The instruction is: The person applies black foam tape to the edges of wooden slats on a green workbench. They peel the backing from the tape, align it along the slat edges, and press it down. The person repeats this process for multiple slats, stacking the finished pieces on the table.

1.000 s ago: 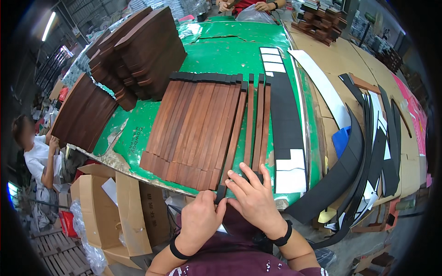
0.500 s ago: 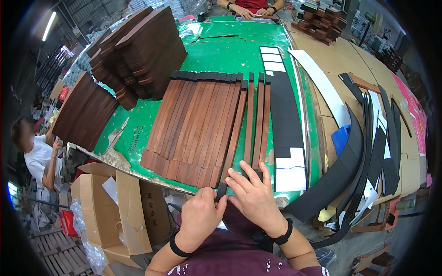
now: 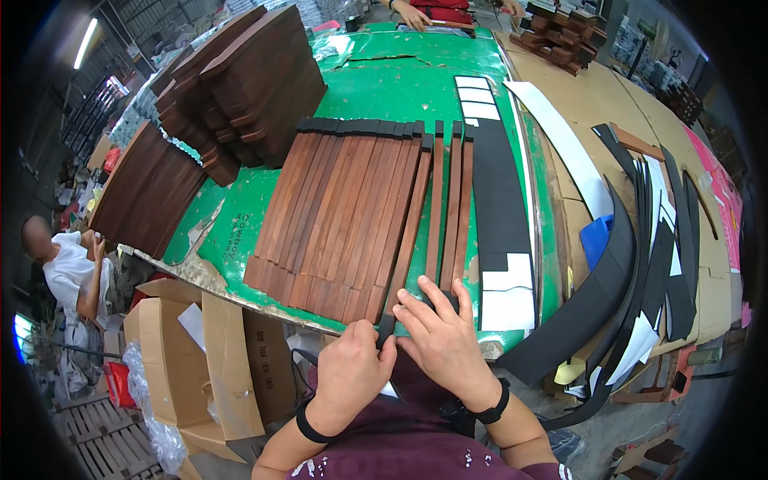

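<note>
Pinching a black strip [image 3: 386, 326] between thumb and fingers of the left hand [image 3: 352, 370], at the near right corner of the slat row [image 3: 340, 224].
Resting the right hand [image 3: 442, 340] just beside it, fingers outstretched and parted over the near ends of separate slats [image 3: 453, 200] right of the row; farther right of the row, a black-and-white sheet [image 3: 502, 188]; beyond the row's left side, dark panels [image 3: 268, 88] on the green table [image 3: 384, 92]; farthest beyond the row, a co-worker's hand [image 3: 412, 17].
</note>
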{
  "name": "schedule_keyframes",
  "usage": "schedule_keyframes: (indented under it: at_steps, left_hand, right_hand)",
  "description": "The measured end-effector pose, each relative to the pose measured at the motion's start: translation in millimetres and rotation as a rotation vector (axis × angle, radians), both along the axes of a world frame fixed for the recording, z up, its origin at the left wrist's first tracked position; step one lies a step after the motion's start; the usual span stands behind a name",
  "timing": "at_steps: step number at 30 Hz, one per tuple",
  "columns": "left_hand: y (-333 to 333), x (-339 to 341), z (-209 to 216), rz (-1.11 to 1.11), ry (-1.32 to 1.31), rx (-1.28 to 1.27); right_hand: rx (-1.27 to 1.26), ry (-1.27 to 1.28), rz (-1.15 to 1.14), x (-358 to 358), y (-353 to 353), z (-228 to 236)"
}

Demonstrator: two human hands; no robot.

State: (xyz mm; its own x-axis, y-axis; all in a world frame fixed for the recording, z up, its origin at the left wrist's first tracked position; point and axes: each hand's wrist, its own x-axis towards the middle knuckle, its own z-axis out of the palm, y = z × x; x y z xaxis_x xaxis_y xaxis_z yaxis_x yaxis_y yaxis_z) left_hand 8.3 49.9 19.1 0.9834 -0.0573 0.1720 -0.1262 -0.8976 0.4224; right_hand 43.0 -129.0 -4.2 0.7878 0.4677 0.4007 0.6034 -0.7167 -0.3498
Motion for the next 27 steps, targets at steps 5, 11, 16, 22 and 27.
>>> schedule_keyframes:
  at_steps: [5, 11, 16, 22, 27]
  left_hand:
    - [0, 1, -1, 0.001, 0.010, 0.005]
    - [-2, 0, -1, -0.003, 0.005, 0.032]
    - [-1, -2, -7, -0.029, -0.013, 0.077]
    - [1, -12, -6, 0.018, 0.009, -0.007]
    - [7, -22, -9, 0.005, -0.008, -0.056]
  right_hand:
    - [-0.004, -0.005, -0.004, 0, 0, -1]
    - [0.024, 0.019, -0.012, 0, 1, -1]
    - [0.051, -0.009, 0.006, 0, 2, 0]
    - [0.006, -0.018, 0.003, 3, 1, -1]
    - [0.033, -0.031, -0.003, 1, 3, -3]
